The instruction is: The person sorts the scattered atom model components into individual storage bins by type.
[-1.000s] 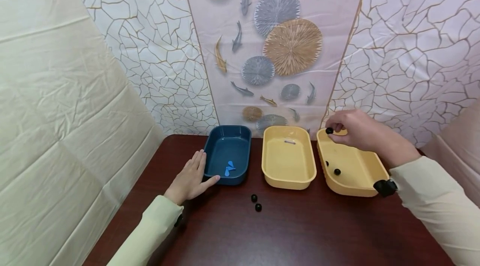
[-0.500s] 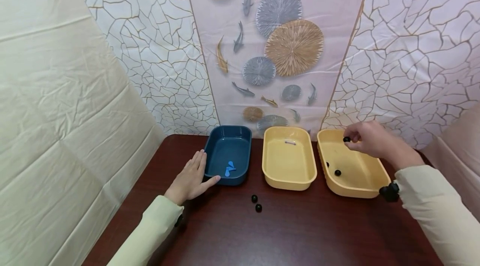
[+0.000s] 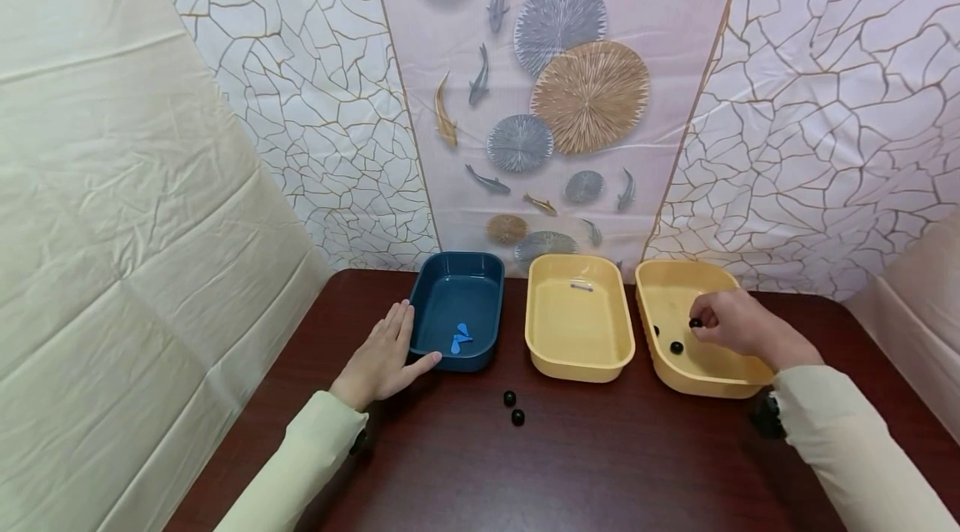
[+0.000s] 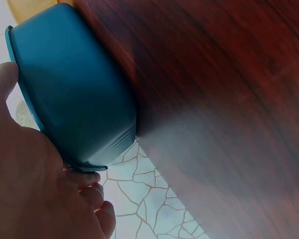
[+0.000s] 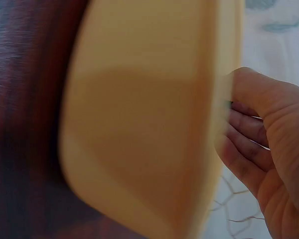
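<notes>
The right hand [image 3: 731, 323] has come down into the right yellow tray [image 3: 731, 382], fingers pinching a black bead [image 3: 695, 323]; left hand [image 3: 378, 357] lies flat, fingers straight

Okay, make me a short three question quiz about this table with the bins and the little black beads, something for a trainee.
1. True or false: the right hand pinches a black bead over the right yellow bin.
2. How many black beads lie loose on the table?
3. What does the left hand touch: A, the blue bin; B, the middle yellow bin?

Key: 1 true; 2 two; 3 A.
</notes>
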Available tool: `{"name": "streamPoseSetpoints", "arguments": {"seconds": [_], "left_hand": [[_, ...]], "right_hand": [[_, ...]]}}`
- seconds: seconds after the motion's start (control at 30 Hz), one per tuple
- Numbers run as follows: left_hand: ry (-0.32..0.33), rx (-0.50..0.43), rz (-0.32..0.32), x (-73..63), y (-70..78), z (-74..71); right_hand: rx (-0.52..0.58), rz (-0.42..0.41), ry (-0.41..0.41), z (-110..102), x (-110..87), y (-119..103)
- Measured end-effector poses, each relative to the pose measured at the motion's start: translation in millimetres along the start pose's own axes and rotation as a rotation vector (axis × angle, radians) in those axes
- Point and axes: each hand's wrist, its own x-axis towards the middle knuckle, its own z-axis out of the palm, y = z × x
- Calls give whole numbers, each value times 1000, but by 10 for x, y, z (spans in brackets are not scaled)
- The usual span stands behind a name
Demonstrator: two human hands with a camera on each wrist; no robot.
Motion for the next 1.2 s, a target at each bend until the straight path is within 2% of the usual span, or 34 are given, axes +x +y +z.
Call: {"name": "streamPoseSetpoints", "arguments": {"seconds": [0.17, 0.27, 0.43, 0.6, 0.9, 1.2], "left_hand": [[-3, 3, -5, 1, 4, -1], [-7, 8, -8, 5, 3, 4], [-10, 9, -13, 8, 1, 13], [-2, 9, -5, 9, 1, 15], [-7, 15, -4, 16, -3, 22], [-5, 11, -5, 16, -6, 21]], "right_hand": [[10, -43, -13, 161, -22, 60], [12, -37, -11, 188, -29, 63], [11, -13, -53, 133, -35, 34], [-12, -12, -63, -28, -20, -26], [-102, -77, 25, -373, 44, -297], [-167, -238, 151, -575, 93, -682]]}}
